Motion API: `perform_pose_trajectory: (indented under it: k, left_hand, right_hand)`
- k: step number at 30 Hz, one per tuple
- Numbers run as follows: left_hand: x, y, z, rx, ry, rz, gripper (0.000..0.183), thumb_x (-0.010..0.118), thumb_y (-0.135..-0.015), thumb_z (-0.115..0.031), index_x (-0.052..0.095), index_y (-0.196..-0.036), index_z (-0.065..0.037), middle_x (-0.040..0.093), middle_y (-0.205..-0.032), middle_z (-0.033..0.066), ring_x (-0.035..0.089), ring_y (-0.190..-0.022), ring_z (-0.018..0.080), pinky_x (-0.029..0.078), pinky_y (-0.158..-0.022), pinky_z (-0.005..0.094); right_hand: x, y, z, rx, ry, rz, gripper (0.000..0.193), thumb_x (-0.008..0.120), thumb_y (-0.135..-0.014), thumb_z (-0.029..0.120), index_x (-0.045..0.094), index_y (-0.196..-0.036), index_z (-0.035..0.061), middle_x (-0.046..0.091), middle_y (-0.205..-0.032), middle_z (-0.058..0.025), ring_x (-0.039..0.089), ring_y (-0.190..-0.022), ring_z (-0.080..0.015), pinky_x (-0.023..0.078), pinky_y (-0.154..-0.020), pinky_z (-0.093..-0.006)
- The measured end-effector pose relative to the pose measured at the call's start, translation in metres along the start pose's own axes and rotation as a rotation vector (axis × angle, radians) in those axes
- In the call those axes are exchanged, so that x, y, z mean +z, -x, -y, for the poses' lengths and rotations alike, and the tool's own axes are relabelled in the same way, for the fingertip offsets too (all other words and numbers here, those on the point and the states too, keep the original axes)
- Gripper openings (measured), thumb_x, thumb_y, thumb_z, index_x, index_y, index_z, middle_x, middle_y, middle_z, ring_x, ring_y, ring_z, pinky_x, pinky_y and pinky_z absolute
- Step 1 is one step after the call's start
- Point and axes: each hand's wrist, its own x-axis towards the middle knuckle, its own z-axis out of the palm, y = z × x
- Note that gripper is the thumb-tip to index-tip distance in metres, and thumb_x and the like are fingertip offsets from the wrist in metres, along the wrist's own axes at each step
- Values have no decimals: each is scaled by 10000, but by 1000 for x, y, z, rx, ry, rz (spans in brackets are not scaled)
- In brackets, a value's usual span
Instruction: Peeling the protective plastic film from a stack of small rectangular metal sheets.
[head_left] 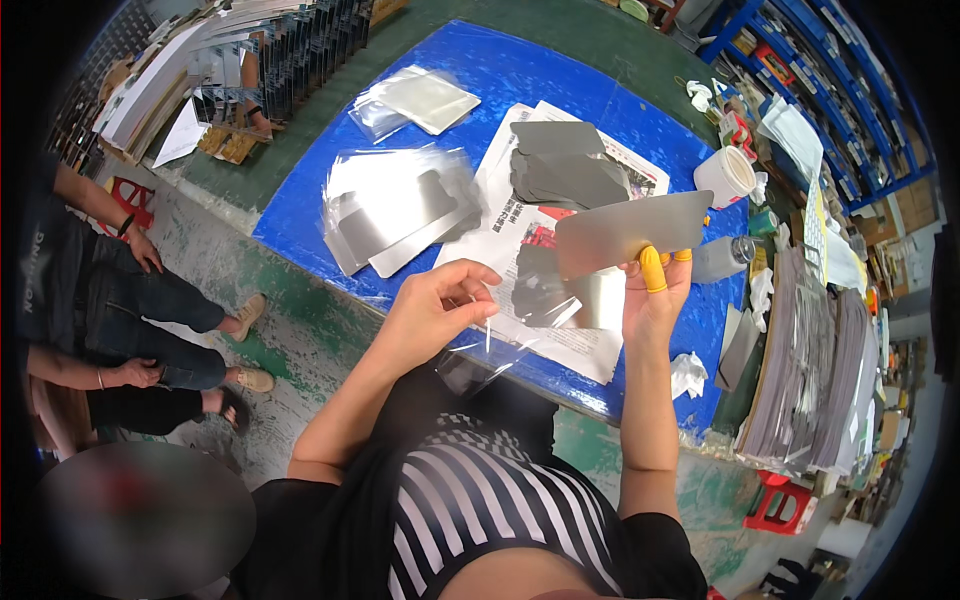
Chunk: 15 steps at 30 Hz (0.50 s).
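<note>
My right hand (pixel 654 300), with yellow finger cots on its fingertips, holds up a thin grey metal plate (pixel 632 234) with rounded corners. My left hand (pixel 440 308) is closed in a pinch on a clear plastic film (pixel 478 368) that hangs below it by the table edge. Beneath the raised plate, more grey plates (pixel 545 285) lie on a newspaper (pixel 590 348). A further stack of grey plates (pixel 565 165) rests on the paper's far part. To the left spread shiny plates in clear film (pixel 400 205).
The blue table (pixel 300 205) also bears clear sleeves (pixel 430 98), a white tub (pixel 724 177), a clear bottle (pixel 722 260) and crumpled tissue (pixel 688 375). Sheet stacks (pixel 800 360) and a red stool (pixel 783 502) stand right. Two people (pixel 110 300) are at the left.
</note>
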Motion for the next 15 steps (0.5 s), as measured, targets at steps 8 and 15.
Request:
perform_pose_trajectory:
  k: [8, 15]
  left_hand:
    - [11, -2, 6, -4, -53, 68, 251, 678, -801, -17, 609, -1043, -4, 623, -826, 25, 590, -748, 79, 481, -685, 215]
    - [4, -5, 8, 15, -14, -4, 233, 669, -810, -8, 607, -1035, -7, 607, -807, 10, 584, -726, 80, 486, -669, 220]
  right_hand:
    - [3, 9, -7, 0, -48, 28, 356, 596, -861, -7, 432, -1167, 74, 607, -1026, -62, 611, -869, -146, 543, -698, -319]
    - [-3, 7, -7, -8, 9, 23, 360, 584, -863, -16, 431, -1178, 69, 609, -1016, -64, 611, -879, -140, 543, -696, -320]
